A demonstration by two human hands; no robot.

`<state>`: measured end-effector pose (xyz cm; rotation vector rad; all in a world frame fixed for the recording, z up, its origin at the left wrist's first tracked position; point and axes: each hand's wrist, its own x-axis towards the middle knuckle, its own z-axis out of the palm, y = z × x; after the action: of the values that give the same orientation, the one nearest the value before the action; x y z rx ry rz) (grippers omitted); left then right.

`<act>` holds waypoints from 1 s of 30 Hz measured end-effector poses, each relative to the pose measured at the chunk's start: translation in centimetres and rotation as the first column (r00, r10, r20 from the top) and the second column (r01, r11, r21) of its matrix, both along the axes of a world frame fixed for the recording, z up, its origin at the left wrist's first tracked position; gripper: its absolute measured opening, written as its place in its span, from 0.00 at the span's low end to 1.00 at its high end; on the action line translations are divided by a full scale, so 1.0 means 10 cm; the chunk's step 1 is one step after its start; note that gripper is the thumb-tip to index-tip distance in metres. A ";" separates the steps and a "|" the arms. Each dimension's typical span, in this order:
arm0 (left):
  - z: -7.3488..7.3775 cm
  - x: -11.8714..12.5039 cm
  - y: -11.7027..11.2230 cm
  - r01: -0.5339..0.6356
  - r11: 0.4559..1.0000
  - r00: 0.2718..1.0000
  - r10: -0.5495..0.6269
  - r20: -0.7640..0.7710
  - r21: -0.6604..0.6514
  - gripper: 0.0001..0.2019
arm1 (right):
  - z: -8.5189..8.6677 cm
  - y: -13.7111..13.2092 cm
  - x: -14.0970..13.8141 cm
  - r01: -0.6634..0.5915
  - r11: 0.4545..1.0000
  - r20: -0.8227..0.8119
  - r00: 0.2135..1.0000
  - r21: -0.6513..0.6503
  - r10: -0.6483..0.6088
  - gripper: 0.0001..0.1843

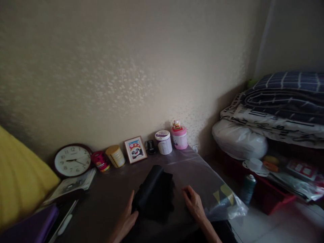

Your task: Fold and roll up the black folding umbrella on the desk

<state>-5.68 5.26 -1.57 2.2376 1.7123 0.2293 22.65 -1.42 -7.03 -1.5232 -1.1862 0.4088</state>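
Observation:
On the plastic-covered table (pixel 108 192) in front of me lies a black roll (pixel 152 185) with a loose, ragged-edged sheet spread to its right. Whether it is cloth or thin plastic is too dark to tell. My left hand (pixel 126 216) is at the roll's near left end, thumb and fingers apart, the thumb close against the black material. To the right of the sheet, and apart from it, my right hand (pixel 194 204) hovers with its fingers curled in. Nothing shows between those fingers.
Along the wall stand a clock (pixel 73 160), a magenta can (pixel 100 161), a yellow-lidded can (pixel 115 156), a panda picture frame (pixel 136 150), a white tub (pixel 164 142) and a pink tub (pixel 179 138). Folded bedding (pixel 283 98) is stacked right; a purple folder (pixel 32 226) lies left.

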 end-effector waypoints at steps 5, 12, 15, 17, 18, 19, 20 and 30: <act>-0.09 0.07 -0.10 0.051 0.987 0.981 -0.020 -0.195 0.153 0.37 | 0.01 -0.02 0.00 -0.017 1.000 -0.016 1.000 -0.003 0.017 0.12; -0.17 0.08 -0.02 0.059 0.983 0.993 -0.039 -0.116 0.176 0.38 | -0.01 -0.03 -0.01 -0.045 0.999 -0.030 0.999 0.021 0.045 0.11; -0.08 0.07 0.01 -0.042 0.998 0.991 0.036 0.130 0.044 0.33 | -0.03 -0.02 0.00 -0.055 0.998 -0.013 0.998 0.013 0.055 0.12; -0.02 0.08 -0.04 -0.088 0.984 0.952 0.129 0.277 -0.156 0.27 | -0.04 -0.01 0.01 -0.046 0.999 -0.015 0.999 0.010 0.046 0.14; 0.01 0.09 -0.07 -0.074 0.971 0.934 0.146 0.325 -0.225 0.25 | -0.04 -0.01 0.02 -0.036 0.999 -0.026 0.999 0.013 0.037 0.14; 0.04 0.10 -0.10 -0.043 0.965 0.925 0.136 0.356 -0.257 0.25 | -0.03 -0.01 0.02 -0.028 0.999 -0.044 0.999 0.021 0.029 0.15; 0.07 0.10 -0.13 -0.008 0.967 0.922 0.106 0.373 -0.256 0.25 | -0.02 -0.02 0.02 -0.023 0.999 -0.063 0.998 0.033 0.025 0.15; 0.45 0.24 -0.25 -0.042 0.997 0.969 0.026 0.246 0.061 0.19 | -0.02 -0.04 0.05 0.019 0.996 -0.093 0.996 0.090 -0.011 0.15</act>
<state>-3.23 2.74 2.97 2.1227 1.6320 0.5536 23.16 -1.84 -7.19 -1.4191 -1.1063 0.4053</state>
